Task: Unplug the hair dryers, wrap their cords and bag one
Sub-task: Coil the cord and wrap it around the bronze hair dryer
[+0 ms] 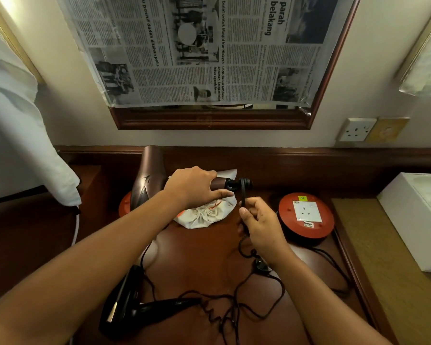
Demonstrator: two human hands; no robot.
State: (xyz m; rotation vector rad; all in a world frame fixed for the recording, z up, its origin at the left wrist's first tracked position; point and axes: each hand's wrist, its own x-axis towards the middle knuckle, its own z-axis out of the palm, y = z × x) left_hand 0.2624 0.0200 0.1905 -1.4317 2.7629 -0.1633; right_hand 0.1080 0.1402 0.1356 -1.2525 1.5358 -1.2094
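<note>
Right hand pinched the dark cord between thumb and curled fingers, just below the handle end of the brown hair dryer. Left hand gripped that handle, fingers curled round it, holding it over the white drawstring bag. A couple of cord turns sat wound at the handle tip, so wrapping looked begun, not finished; most of the cord trailed loose down to a plug lying on the wooden desk. Black hair dryer lay near the front edge, its cord a loose tangle beside it, unwrapped. Red extension reel to the right showed an empty socket; wall socket also empty, so unplugging seemed done. Bag appeared closed and bulging; contents could not be told. Left to do, as judged: finish the brown dryer's wrap, wrap the black one, bag one. Count: two hair dryers, two cords, one bag, one red reel fully seen with a second red edge behind the brown dryer, one wall socket.
</note>
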